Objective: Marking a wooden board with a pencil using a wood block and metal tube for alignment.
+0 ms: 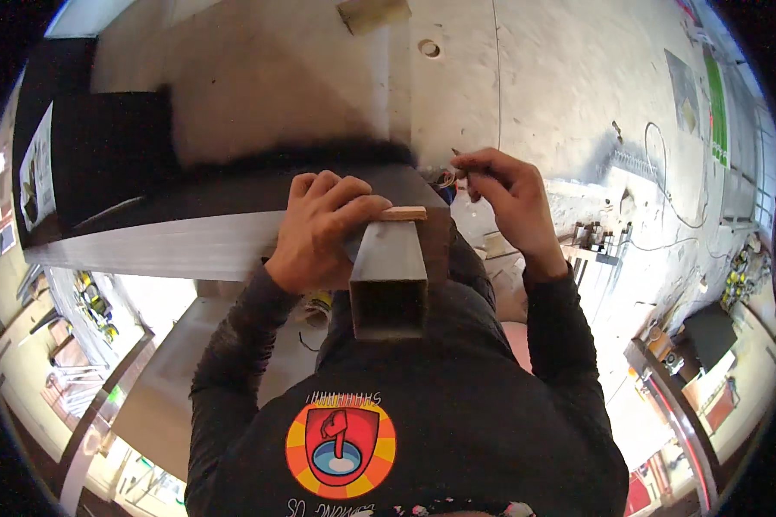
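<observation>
A grey square metal tube [390,254] points toward me, with its hollow end facing my body. Across its far part lies a short, flat wooden strip [403,214]. My left hand [322,231] is closed at the tube's left side, and a fingertip presses on the strip's left end. Its thumb is mostly hidden. To the right of the tube, my right hand [510,200] is raised apart from it, fingers pinched. A small thin thing [456,152] pokes out from those fingers, too small to name.
A long dark bench top with a pale front edge [164,250] stretches left. A white sheet [37,168] stands at its far left. Several upright metal pieces [597,239] are on the floor at right, near a thin cable [664,202]. A brown board [185,379] lies lower left.
</observation>
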`<state>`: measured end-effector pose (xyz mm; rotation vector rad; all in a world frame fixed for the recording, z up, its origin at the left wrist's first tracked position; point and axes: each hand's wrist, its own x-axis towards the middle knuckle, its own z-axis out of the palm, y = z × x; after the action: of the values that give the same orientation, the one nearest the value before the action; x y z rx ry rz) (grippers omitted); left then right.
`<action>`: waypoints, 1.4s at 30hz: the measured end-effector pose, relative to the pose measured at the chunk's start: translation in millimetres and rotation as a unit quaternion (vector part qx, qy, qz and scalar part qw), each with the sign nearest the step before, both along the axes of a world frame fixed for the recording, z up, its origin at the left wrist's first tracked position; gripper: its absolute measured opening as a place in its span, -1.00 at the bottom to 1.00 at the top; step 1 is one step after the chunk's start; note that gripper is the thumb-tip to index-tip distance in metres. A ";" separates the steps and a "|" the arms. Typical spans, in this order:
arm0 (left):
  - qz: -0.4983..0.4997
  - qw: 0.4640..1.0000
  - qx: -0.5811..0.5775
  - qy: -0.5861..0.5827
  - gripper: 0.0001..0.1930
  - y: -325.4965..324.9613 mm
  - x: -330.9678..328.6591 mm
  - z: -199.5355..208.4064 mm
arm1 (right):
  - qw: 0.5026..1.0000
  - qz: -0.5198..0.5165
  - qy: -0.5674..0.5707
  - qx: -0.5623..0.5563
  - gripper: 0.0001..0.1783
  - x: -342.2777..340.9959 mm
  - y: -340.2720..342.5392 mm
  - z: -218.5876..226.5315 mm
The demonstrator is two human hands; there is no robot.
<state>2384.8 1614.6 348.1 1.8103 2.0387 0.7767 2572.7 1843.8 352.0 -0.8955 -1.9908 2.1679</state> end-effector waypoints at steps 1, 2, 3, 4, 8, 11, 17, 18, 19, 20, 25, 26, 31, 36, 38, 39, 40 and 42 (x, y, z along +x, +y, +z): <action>-0.003 1.000 0.000 0.002 -0.28 -1.6 -1.2 -3.2 | 1.000 -0.003 0.002 0.000 -0.73 9.1 -6.2 4.4; -0.001 1.000 0.006 0.003 -0.29 -3.0 -3.2 -6.9 | 0.999 -0.019 -0.013 0.025 -0.72 18.4 -15.0 9.7; 0.001 1.000 0.014 0.003 -0.29 -3.9 -4.9 -10.0 | 0.998 -0.034 -0.029 0.052 -0.71 28.8 -24.3 15.8; 0.003 1.000 0.016 0.003 -0.29 -3.9 -6.5 -10.3 | 0.995 -0.019 -0.049 0.082 -0.72 40.5 -31.8 24.1; 0.001 1.000 0.007 0.000 -0.45 8.2 -2.1 -2.0 | 0.962 0.060 0.064 0.260 -0.75 72.6 -79.9 50.5; 0.019 1.000 0.022 -0.003 -0.47 13.0 -0.1 -12.3 | 0.915 0.136 0.106 0.364 -0.65 61.8 -115.7 51.1; 0.021 0.999 0.024 -0.034 -0.38 27.5 8.5 -4.3 | 0.786 0.082 0.038 0.611 -0.73 13.7 -165.2 46.1; 0.028 0.999 0.036 -0.030 -0.40 27.5 7.7 -9.1 | 0.782 0.083 0.037 0.616 -0.73 11.1 -168.2 51.2; 0.034 0.998 0.050 -0.026 -0.41 27.9 7.7 -11.8 | 0.741 0.113 0.019 0.661 -0.73 9.4 -170.3 64.4; 0.033 0.997 0.058 -0.029 -0.41 27.8 7.7 -12.8 | 0.696 0.143 0.001 0.703 -0.73 8.0 -172.2 79.2; 0.042 0.997 0.046 -0.038 -0.43 33.4 12.4 -21.5 | 0.659 0.164 0.016 0.733 -0.87 -16.5 -136.7 167.6; 0.039 0.997 0.050 -0.042 -0.43 35.0 12.3 -23.9 | 0.652 0.219 -0.020 0.726 -0.89 -37.5 -119.7 179.1; 0.050 0.993 0.106 -0.016 -0.40 43.1 11.9 -30.6 | 0.588 0.315 -0.053 0.744 -0.84 -101.6 -89.3 131.3; 0.099 0.990 0.101 0.018 -0.36 48.2 15.6 -34.8 | 0.526 0.406 -0.242 0.707 -0.77 -107.7 -102.2 108.3; 0.107 0.989 0.088 0.044 -0.35 50.8 15.3 -42.4 | 0.478 0.388 -0.233 0.753 -0.74 -105.3 -109.3 103.3; 0.104 0.988 0.104 0.045 -0.37 52.5 14.6 -44.8 | 0.430 0.358 -0.225 0.798 -0.71 -103.2 -113.0 102.1; 0.101 0.986 0.121 0.046 -0.38 53.9 14.5 -46.8 | 0.429 0.357 -0.229 0.797 -0.71 -101.3 -116.1 96.2; 0.097 0.987 0.113 0.060 -0.40 54.9 14.1 -49.4 | 0.433 0.385 -0.238 0.779 -0.71 -99.3 -120.0 80.5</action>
<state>2398.8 1669.5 298.7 1.8338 2.3130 1.0111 2473.4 1723.8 432.5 -0.0687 -3.3904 -0.9141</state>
